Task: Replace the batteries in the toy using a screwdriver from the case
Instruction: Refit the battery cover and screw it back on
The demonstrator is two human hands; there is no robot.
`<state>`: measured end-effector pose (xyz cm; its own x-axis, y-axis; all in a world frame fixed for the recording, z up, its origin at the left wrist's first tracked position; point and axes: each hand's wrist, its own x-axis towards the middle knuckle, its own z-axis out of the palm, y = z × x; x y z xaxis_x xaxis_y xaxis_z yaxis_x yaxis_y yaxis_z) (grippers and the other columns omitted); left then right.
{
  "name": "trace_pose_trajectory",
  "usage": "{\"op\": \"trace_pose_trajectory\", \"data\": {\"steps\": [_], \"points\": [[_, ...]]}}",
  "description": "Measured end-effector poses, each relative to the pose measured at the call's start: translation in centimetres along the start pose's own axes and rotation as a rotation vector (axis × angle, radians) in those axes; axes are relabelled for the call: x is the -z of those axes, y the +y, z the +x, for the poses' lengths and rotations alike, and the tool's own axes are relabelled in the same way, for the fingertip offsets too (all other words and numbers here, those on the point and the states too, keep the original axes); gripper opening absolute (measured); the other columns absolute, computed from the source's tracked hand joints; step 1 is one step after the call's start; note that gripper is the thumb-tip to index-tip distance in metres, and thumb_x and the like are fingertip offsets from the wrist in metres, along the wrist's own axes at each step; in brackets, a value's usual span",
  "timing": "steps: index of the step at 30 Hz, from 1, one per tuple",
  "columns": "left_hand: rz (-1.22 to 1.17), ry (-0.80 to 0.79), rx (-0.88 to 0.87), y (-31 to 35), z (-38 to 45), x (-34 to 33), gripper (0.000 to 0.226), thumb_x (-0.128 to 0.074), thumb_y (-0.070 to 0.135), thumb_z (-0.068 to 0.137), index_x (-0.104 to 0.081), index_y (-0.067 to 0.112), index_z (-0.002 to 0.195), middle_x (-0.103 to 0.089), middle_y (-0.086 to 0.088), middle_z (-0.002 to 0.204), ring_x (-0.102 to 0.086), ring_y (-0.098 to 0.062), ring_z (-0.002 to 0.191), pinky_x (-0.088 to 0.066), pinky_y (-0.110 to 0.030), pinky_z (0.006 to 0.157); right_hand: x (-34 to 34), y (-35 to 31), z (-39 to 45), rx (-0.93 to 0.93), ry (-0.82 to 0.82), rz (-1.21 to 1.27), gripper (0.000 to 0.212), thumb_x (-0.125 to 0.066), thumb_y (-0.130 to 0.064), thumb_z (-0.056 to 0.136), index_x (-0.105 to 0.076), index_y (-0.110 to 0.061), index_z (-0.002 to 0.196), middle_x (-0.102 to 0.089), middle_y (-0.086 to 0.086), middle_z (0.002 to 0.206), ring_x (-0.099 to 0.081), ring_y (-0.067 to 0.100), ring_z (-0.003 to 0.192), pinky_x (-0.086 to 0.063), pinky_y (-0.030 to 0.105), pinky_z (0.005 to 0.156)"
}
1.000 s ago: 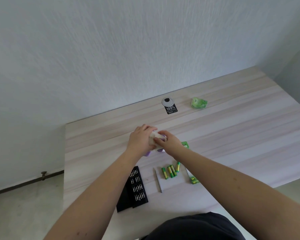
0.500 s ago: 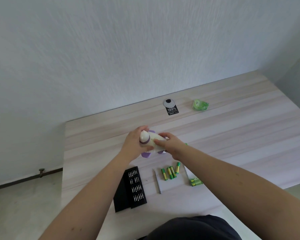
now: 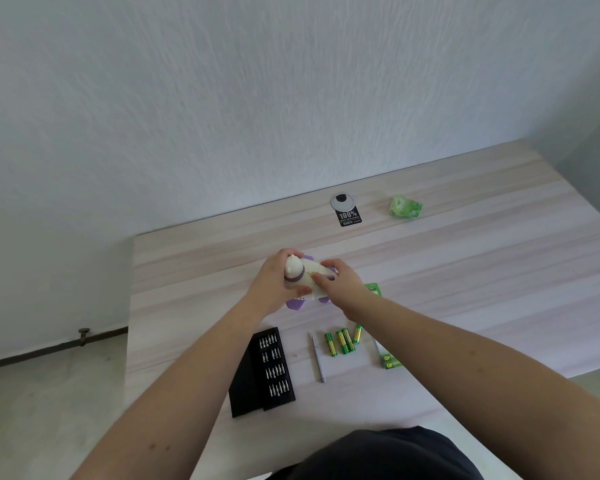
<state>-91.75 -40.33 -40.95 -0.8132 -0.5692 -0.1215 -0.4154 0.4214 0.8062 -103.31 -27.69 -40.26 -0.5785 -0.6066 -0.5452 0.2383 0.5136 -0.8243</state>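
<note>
A cream toy animal with purple feet and a purple collar [image 3: 303, 277] is held just above the wooden table [image 3: 465, 271], tipped on its side with the head to the left. My left hand [image 3: 274, 282] grips its head end. My right hand [image 3: 340, 284] presses its fingers on the toy's underside. Near the front edge lie a slim silver screwdriver [image 3: 317, 358], several green and yellow batteries [image 3: 343, 341], and the open black bit case [image 3: 267, 372]. What is under my right fingers is hidden.
A green GP battery pack [image 3: 390, 361] lies right of the loose batteries, another green pack [image 3: 373, 289] peeks out behind my right wrist. Crumpled green wrapping [image 3: 406, 207] and a black label with a grey cable cap [image 3: 345, 211] sit at the table's back by the wall.
The toy has been turned in my hands, so its head and collar now show at the left. Both hands stayed in place on it.
</note>
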Motion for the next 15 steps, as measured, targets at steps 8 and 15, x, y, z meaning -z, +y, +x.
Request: {"op": "trace_pose_trajectory", "data": {"steps": [8,15], "points": [[-0.005,-0.020,0.011,0.0,0.2,0.1,0.070,-0.087,0.026,0.054,-0.051,0.028,0.115,-0.064,0.013,0.113,-0.059,-0.018,0.104,-0.050,-0.042,0.091,1.2,-0.3,0.0,-0.086,-0.083,0.163,0.048,-0.072,-0.017,0.085,-0.055,-0.013,0.129,-0.056,0.016,0.120,-0.062,0.025,0.076,-0.058,0.029,0.062],[0.020,-0.025,-0.008,-0.2,0.3,0.2,0.069,-0.084,0.030,0.054,-0.050,0.031,0.113,-0.063,0.007,0.113,-0.058,-0.019,0.103,-0.050,-0.043,0.090,0.8,-1.1,0.5,-0.081,-0.104,-0.009,0.049,-0.068,-0.035,0.087,-0.050,-0.012,0.127,-0.056,0.012,0.115,-0.061,0.022,0.077,-0.056,0.041,0.080]]}}
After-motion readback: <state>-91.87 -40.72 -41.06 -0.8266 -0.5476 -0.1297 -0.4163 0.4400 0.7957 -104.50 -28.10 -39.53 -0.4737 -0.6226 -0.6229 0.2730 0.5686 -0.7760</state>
